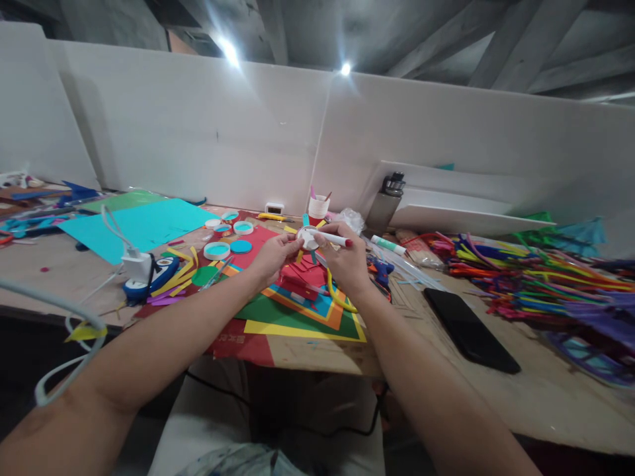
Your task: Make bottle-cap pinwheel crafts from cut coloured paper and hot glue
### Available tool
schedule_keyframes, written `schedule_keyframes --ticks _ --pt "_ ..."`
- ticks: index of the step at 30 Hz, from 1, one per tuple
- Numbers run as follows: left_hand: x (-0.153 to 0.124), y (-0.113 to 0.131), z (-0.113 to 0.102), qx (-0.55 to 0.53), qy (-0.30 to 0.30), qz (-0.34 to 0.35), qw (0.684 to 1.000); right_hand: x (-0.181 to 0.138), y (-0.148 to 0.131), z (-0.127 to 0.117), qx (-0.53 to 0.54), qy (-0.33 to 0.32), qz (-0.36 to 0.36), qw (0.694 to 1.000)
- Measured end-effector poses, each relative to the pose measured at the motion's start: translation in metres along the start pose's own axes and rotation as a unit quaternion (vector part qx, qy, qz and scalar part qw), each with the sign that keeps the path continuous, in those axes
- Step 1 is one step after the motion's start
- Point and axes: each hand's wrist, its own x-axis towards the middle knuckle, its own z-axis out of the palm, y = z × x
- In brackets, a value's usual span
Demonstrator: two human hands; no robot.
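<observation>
Between my hands, above the coloured paper, is a small round white craft piece [307, 237] with teal, yellow and orange strips sticking out around it. My left hand [272, 258] pinches its left edge between thumb and fingers. A white marker pen [333, 238] with a red end lies across my right hand [347, 263], whose fingers are closed around it. The marker's other end is at the white piece; whether it touches cannot be made out. Below them rest a red folded paper piece [300, 281] and stacked sheets, with a green sheet [262, 314] among them.
Cyan-filled round lids [217, 250] and yellow strips [183, 271] lie left, near a plug adapter [137, 266]. Stacked paper cups [318, 207] and a grey bottle [384, 208] stand behind. To the right are a black phone [469, 329] and colourful pipe cleaners [530, 277].
</observation>
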Motion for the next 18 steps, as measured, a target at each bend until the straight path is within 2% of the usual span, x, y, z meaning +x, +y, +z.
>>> schedule_keyframes --ticks 9,18 --pt "-0.0017 0.0014 0.0010 -0.002 -0.013 -0.003 1.000 -0.0001 -0.0028 -0.0016 -0.022 -0.010 -0.011 1.000" --pt "-0.0028 0.0037 0.0029 -0.008 0.004 -0.022 1.000 0.0008 -0.0009 -0.0005 -0.003 -0.003 -0.002 1.000"
